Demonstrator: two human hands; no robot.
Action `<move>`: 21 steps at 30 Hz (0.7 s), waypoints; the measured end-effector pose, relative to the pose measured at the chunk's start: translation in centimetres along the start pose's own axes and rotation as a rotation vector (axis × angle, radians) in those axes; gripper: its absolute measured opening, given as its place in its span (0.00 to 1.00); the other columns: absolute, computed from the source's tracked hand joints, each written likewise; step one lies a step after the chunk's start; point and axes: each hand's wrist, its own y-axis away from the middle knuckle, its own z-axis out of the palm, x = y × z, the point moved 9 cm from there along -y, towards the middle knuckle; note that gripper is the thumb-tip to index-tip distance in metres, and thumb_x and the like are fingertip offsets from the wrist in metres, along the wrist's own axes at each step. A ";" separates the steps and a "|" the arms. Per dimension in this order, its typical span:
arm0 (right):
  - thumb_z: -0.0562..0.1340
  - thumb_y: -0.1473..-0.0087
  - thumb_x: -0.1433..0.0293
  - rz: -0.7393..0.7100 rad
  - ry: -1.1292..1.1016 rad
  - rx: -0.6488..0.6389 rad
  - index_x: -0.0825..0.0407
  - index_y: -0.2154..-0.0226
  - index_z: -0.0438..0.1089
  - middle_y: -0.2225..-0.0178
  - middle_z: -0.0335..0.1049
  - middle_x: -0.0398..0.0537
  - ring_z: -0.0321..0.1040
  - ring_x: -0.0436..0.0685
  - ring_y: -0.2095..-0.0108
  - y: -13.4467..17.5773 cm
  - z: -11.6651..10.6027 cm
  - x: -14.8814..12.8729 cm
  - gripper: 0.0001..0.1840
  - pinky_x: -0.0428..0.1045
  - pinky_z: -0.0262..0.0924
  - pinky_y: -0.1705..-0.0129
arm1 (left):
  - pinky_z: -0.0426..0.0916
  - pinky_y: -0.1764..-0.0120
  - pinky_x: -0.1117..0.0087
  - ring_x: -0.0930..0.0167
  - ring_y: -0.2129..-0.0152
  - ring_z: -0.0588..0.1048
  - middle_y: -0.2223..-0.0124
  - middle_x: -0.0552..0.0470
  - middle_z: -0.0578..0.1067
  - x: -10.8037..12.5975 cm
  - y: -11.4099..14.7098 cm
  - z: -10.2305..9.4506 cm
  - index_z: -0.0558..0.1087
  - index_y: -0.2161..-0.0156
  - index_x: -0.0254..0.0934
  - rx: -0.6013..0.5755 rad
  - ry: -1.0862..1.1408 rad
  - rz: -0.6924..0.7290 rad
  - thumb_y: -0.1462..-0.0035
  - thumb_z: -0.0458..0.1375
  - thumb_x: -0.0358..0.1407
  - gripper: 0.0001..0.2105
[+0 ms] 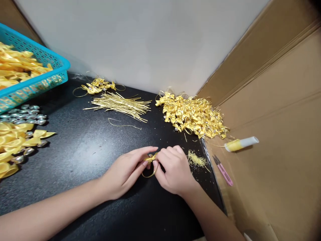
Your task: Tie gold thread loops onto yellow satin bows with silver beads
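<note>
Between my two hands, just above the black tabletop, is a small gold ribbon bow [150, 158] with a loop of gold cord [148, 176] hanging below it. My left hand [127, 170] pinches the bow's left side between thumb and fingers. From the other side, my right hand [174, 169] has its fingers curled in and its thumb pressed near the bow and the cord. Parts of the bow are hidden behind the fingers. Just right of my right hand lies a tangle of thin yellow thread scraps [197, 159].
A large pile of gold bows [193, 115] lies at the back right, gold cord pieces [122, 105] at the back middle. On the left are a blue basket [37, 50] of ribbon, silver beads [23, 114] and ribbon bows [15, 140]. Pink thread snips [224, 172] and a thread tube [242, 144] lie right.
</note>
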 end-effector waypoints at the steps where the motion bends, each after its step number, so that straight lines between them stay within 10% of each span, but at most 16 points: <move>1: 0.52 0.42 0.70 -0.003 -0.008 0.008 0.52 0.75 0.66 0.75 0.69 0.47 0.58 0.54 0.73 0.1 0.1 0.1 0.13 0.53 0.46 0.66 | 0.68 0.59 0.68 0.66 0.64 0.76 0.59 0.49 0.78 0.0 0.0 0.0 0.64 0.41 0.43 0.004 -0.023 0.015 0.35 0.48 0.34 0.18; 21: 0.53 0.41 0.52 0.353 -1.047 0.208 0.49 0.83 0.60 0.84 0.63 0.41 0.61 0.51 0.81 0.8 2.9 3.1 0.26 0.47 0.59 0.75 | 0.64 0.61 0.70 0.70 0.68 0.72 0.69 0.55 0.72 -0.9 0.0 1.2 0.61 0.42 0.42 -0.024 0.502 -0.214 0.32 0.47 0.40 0.16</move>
